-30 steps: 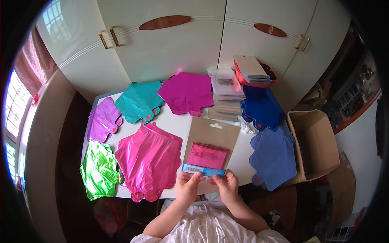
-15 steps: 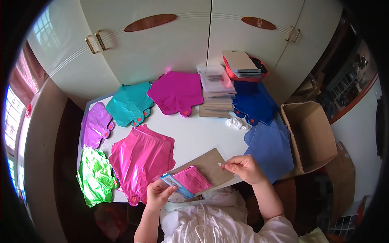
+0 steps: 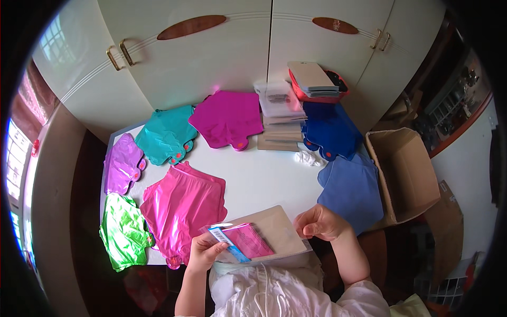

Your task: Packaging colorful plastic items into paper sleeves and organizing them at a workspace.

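Note:
In front of my lap I hold a clear plastic bag (image 3: pixel 215 229) with a grey-brown card (image 3: pixel 274 227) inside. On the card lies a folded pink foil packet (image 3: pixel 248 239), beside a blue and white label strip with a barcode. My left hand (image 3: pixel 205 252) is closed on the bag's left end, thumb on top near the label. My right hand (image 3: pixel 325 223) is closed in a pinch at the bag's right end, its fingertips at the clear edge. A large flat pink foil piece (image 3: pixel 182 211) lies on the table just beyond my left hand.
Around the white table (image 3: pixel 264 182) lie foil stacks: green (image 3: pixel 124 232), purple (image 3: pixel 122 166), teal (image 3: pixel 166 134), magenta (image 3: pixel 227 119), dark blue (image 3: pixel 330 132) and light blue (image 3: pixel 351 190). Cards (image 3: pixel 277 143), crumpled white paper (image 3: pixel 309 158), a red basket (image 3: pixel 343 95) and a cardboard box (image 3: pixel 409 179) stand right.
My right hand has moved slightly down to the bag's right edge; the small white bit at its fingertips no longer shows. The bag and card have turned flatter. My left hand keeps its grip.

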A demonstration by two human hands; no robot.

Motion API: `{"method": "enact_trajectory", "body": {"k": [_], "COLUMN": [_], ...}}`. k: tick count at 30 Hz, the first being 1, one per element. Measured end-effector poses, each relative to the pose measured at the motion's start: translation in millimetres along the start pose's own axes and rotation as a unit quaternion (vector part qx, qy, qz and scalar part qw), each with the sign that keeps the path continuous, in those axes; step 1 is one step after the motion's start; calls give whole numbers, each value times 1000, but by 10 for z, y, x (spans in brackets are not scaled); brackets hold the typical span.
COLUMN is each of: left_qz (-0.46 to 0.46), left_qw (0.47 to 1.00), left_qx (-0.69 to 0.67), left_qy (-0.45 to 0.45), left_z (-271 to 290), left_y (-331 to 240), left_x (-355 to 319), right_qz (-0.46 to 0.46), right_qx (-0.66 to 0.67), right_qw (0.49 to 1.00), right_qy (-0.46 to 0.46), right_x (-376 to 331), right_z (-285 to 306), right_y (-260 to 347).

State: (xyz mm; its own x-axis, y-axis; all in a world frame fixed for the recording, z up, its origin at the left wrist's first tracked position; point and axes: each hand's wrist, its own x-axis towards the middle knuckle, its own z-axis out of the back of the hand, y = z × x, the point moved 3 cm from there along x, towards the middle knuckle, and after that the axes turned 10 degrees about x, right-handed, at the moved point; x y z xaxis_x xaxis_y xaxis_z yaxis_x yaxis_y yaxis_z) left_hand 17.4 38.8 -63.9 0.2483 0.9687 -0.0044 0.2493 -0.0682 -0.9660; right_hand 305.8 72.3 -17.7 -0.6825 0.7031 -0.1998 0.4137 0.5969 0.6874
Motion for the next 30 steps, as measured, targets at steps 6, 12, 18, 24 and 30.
{"method": "enact_trajectory", "body": {"k": [6, 12, 18, 24, 30], "left_qz": [4, 18, 1, 17, 28], "left_qw": [1000, 999, 998, 999, 999], "left_qx": [9, 6, 21, 0, -1], "left_qy": [5, -27, -59, -48, -31], "left_z": [27, 41, 67, 61, 71], "left_y": [16, 32, -3, 32, 59], "left_x": [-9, -19, -31, -12, 8], "right_qz": [-8, -47, -3, 29, 12], "right_qx": [-1, 33, -142, -87, -58], "right_qw": [999, 998, 987, 992, 997], "right_qy": [34, 12, -80, -91, -56], "right_x": [27, 34, -13, 22, 36], "right_z": [-45, -193, -46, -27, -84], "right_y": [-62, -40, -13, -97, -195]}}
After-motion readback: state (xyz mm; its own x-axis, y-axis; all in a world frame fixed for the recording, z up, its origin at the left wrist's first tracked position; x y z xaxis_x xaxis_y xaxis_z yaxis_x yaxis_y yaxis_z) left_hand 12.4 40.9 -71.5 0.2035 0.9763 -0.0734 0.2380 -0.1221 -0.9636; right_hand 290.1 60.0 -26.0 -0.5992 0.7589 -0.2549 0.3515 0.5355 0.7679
